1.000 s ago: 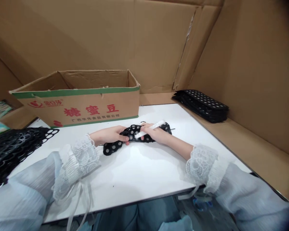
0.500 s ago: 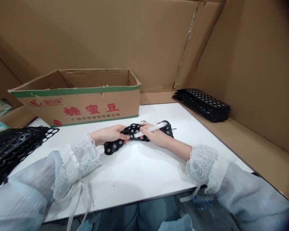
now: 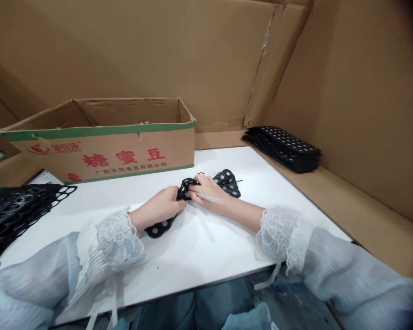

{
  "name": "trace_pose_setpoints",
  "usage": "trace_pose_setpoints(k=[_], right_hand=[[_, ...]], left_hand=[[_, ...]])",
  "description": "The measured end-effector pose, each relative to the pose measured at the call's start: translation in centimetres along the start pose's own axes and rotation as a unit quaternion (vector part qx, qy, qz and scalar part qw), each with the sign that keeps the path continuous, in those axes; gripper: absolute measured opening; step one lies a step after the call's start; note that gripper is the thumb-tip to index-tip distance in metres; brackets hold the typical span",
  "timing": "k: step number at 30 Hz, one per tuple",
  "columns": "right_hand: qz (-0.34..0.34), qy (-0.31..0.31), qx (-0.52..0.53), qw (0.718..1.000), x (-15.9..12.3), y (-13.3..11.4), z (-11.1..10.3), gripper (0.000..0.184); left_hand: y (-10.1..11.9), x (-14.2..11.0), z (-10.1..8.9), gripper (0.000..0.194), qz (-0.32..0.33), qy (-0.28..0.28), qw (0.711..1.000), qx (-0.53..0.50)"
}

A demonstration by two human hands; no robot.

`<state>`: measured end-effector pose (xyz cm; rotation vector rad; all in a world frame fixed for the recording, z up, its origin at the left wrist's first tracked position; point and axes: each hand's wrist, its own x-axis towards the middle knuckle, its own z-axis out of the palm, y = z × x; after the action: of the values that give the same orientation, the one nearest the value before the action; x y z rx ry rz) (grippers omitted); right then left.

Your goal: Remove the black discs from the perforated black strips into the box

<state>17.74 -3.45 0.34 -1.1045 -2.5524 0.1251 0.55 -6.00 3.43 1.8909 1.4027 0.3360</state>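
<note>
A strip of black mesh cloth with pale dots (image 3: 229, 182) lies bunched over the middle of the white table (image 3: 192, 247). My left hand (image 3: 161, 205) is closed on its left part, and one end pokes out below that hand. Just right of it, my right hand (image 3: 211, 193) presses on the cloth with fingers curled round a slim white pen-like tool (image 3: 209, 198). The tool's tip is hidden among the fingers and cloth folds. The cloth's right end spreads out flat beyond my right hand.
A cardboard box (image 3: 124, 158) with red lettering stands behind my hands. Black openwork cloth (image 3: 17, 215) is heaped at the left edge. At the back right lies a stack of folded black dotted pieces (image 3: 284, 149). Cardboard walls (image 3: 223, 59) enclose the table.
The white tool has swung from pointing up right to lying lower, slanting down right under my right hand. My left hand has turned, and the cloth between the hands is bunched more tightly.
</note>
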Motion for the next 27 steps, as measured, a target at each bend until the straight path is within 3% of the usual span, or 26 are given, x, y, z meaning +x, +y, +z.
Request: trace_pose_setpoints(k=[6,11,14,17,22,24,27], right_hand=[[0.015,-0.007,0.088,0.996,0.4,0.6,-0.1,0.031],[0.000,-0.060,0.235,0.970,0.2,1.6,-1.4,0.036],[0.019,-0.059,0.280,0.958,0.0,1.8,-2.0,0.037],[0.037,-0.027,0.295,0.954,0.0,1.9,-2.1,0.036],[0.064,0.083,0.330,0.938,0.2,2.4,-1.6,0.035],[0.077,0.094,0.329,0.937,0.2,2.5,-1.4,0.034],[0.078,0.105,0.322,0.938,0.2,2.5,-1.3,0.036]], left_hand=[[-0.5,1.1,-1.9,0.021,0.005,-0.043,0.999,0.005],[-1.6,1.7,-2.7,0.025,0.028,-0.037,0.998,0.046],[-1.9,1.8,-2.7,0.030,0.032,-0.033,0.998,0.048],[-1.9,1.8,-2.6,0.039,0.019,-0.021,0.998,0.054],[-1.7,1.7,-2.7,0.051,0.005,-0.010,0.997,0.078],[-1.6,1.7,-2.5,0.053,0.012,-0.008,0.996,0.090],[-1.6,1.7,-2.0,0.052,0.039,0.067,0.986,0.146]])
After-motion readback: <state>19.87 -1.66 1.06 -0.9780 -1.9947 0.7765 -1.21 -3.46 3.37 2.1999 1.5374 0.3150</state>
